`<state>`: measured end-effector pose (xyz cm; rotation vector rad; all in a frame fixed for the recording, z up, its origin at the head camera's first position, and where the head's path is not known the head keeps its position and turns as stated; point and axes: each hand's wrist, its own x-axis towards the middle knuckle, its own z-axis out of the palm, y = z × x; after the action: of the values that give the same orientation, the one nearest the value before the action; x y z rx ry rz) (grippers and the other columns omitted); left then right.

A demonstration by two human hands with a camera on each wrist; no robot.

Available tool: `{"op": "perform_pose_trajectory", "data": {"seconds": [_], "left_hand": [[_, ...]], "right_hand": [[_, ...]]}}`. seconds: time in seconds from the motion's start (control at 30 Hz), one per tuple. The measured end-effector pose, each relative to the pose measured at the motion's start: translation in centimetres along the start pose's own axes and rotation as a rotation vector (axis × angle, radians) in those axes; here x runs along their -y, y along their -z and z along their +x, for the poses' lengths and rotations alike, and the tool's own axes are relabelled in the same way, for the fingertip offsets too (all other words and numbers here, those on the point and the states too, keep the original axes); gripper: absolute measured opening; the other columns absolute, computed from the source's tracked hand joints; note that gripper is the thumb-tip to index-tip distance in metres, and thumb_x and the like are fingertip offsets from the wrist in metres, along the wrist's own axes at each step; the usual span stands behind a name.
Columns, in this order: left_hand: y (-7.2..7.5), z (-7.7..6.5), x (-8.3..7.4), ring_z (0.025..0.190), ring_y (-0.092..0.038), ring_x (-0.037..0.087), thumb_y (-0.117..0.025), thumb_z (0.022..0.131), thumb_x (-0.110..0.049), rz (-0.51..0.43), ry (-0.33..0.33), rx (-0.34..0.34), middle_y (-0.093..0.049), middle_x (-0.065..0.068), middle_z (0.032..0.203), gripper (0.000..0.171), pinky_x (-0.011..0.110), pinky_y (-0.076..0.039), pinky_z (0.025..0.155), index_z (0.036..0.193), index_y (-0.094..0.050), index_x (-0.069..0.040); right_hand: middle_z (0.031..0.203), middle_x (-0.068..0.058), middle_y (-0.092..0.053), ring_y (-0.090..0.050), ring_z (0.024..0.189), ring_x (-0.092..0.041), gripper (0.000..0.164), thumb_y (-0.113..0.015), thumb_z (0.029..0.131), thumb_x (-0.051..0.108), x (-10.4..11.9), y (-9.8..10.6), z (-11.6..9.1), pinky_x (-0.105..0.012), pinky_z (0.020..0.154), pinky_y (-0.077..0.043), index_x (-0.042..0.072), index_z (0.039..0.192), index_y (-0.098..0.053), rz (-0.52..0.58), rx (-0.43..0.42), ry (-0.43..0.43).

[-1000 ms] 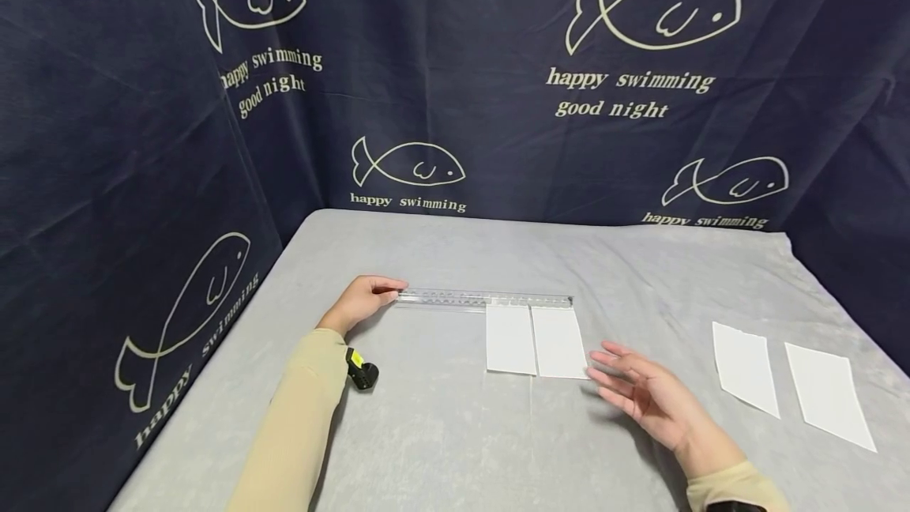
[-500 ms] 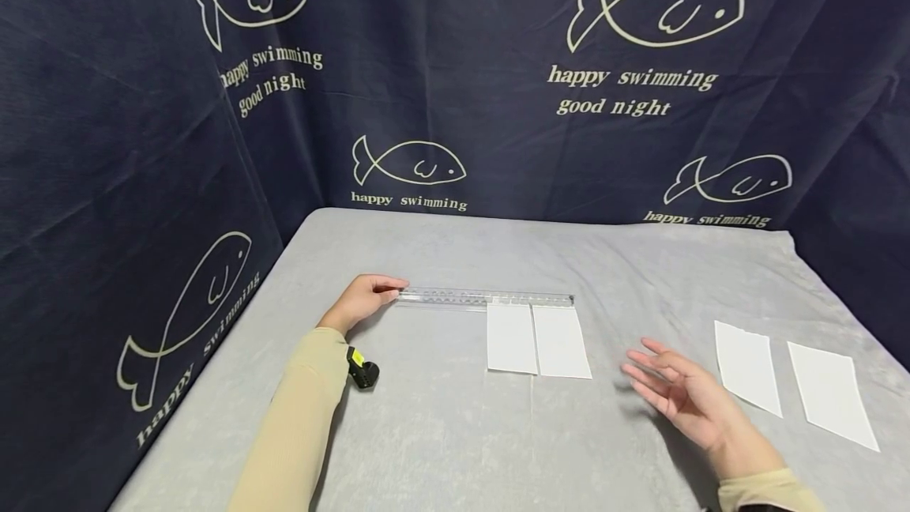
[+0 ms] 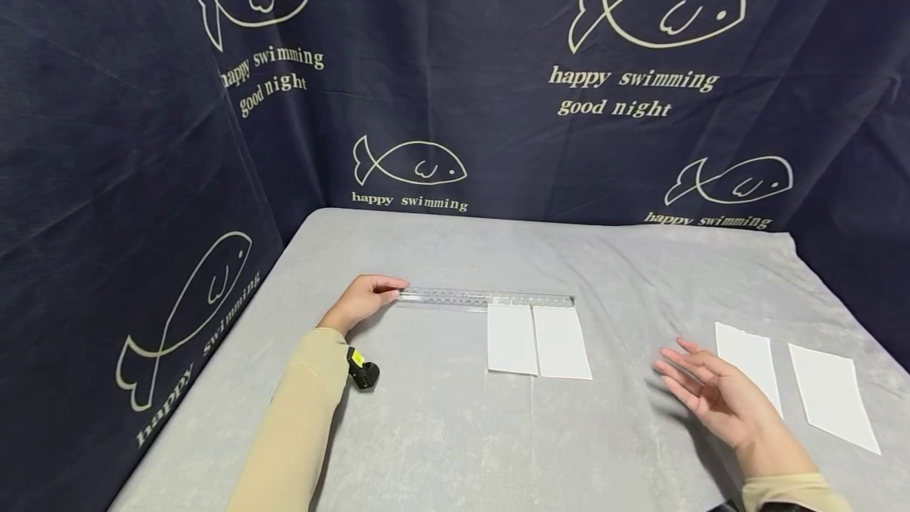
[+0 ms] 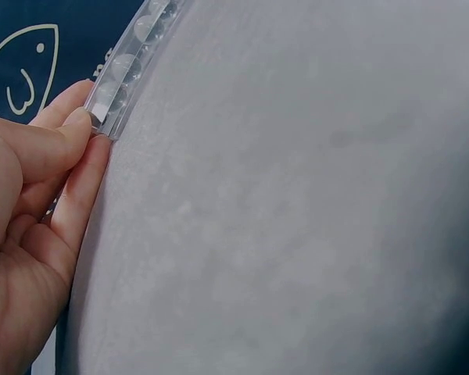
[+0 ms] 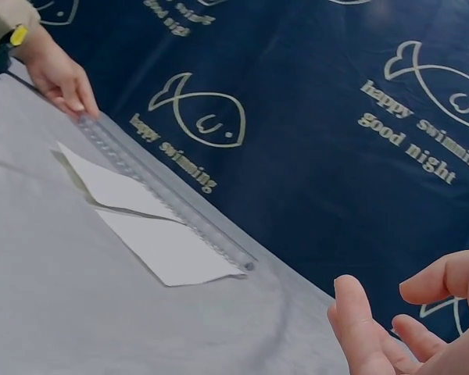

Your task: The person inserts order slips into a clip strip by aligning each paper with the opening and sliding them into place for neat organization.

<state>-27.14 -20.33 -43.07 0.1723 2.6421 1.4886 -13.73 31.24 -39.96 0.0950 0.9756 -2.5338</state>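
My left hand [image 3: 361,300] pinches the left end of a long clear plastic strip [image 3: 448,296] between thumb and fingers. Round, bubble-like shapes run in a row along the strip [image 4: 127,69] in the left wrist view. Two white paper cards [image 3: 512,338] [image 3: 562,342] lie side by side, their top edges at the right half of the strip; whether they are fastened to it I cannot tell. My right hand [image 3: 718,397] holds nothing, its fingers loosely spread, and partly covers the nearer of two more white cards [image 3: 746,358] in the head view.
The other loose white card [image 3: 835,393] lies further right on the grey cloth-covered table [image 3: 441,433]. Dark blue curtains [image 3: 498,101] printed with fish stand along the table's back and sides. A black wrist camera [image 3: 362,370] is on the left sleeve.
My right hand has moved right, away from the two cards by the strip and toward the loose cards. The left hand and the plastic strip have stayed in place.
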Motion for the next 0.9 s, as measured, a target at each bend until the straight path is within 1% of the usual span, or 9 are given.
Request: {"op": "perform_pose_trajectory", "data": {"seconds": [0.13, 0.4, 0.53, 0.63, 0.9], "left_hand": [[0.0, 0.0, 0.0, 0.12, -0.048, 0.026, -0.061, 0.09, -0.009, -0.008, -0.003, 0.001, -0.06, 0.008, 0.121, 0.025, 0.041, -0.033, 0.102, 0.113, -0.069, -0.011], [0.1, 0.0, 0.0, 0.12, -0.047, 0.025, -0.061, 0.09, -0.009, -0.014, 0.004, -0.003, -0.06, 0.008, 0.122, 0.025, 0.04, -0.033, 0.103, 0.114, -0.069, -0.011], [0.1, 0.0, 0.1, 0.121, -0.047, 0.026, -0.061, 0.09, -0.009, -0.011, -0.001, 0.001, -0.06, 0.008, 0.122, 0.025, 0.041, -0.033, 0.103, 0.114, -0.069, -0.011], [0.1, 0.0, 0.1, 0.121, -0.047, 0.026, -0.061, 0.09, -0.01, -0.006, -0.011, 0.004, -0.06, 0.008, 0.122, 0.025, 0.041, -0.033, 0.103, 0.114, -0.068, -0.011], [0.1, 0.0, 0.0, 0.121, -0.047, 0.025, -0.061, 0.09, -0.009, 0.003, -0.015, 0.01, -0.06, 0.008, 0.122, 0.025, 0.04, -0.034, 0.102, 0.114, -0.068, -0.011]], "right_hand": [[0.105, -0.013, -0.066, -0.063, 0.098, -0.03, 0.041, -0.028, 0.101, 0.005, 0.6, 0.7, -0.2, -0.036, 0.089, -0.047, 0.008, 0.102, -0.069, 0.044, 0.019, 0.01], [0.102, -0.016, -0.066, -0.063, 0.096, -0.032, 0.038, -0.03, 0.101, 0.006, 1.3, 1.6, -0.8, -0.038, 0.088, -0.048, 0.006, 0.099, -0.068, 0.112, -0.022, 0.033], [0.103, -0.018, -0.066, -0.062, 0.098, -0.033, 0.038, -0.028, 0.101, 0.005, 1.5, 2.1, -1.0, -0.039, 0.09, -0.047, 0.004, 0.101, -0.067, 0.146, 0.011, 0.045], [0.103, -0.019, -0.065, -0.062, 0.098, -0.034, 0.038, -0.029, 0.101, 0.005, 1.6, 2.3, -1.1, -0.039, 0.09, -0.047, 0.003, 0.101, -0.067, 0.169, 0.017, 0.049], [0.099, -0.02, -0.066, -0.063, 0.094, -0.035, 0.035, -0.032, 0.1, 0.004, 2.3, 3.0, -1.5, -0.037, 0.09, -0.047, 0.002, 0.097, -0.067, 0.209, -0.055, 0.066]]}}
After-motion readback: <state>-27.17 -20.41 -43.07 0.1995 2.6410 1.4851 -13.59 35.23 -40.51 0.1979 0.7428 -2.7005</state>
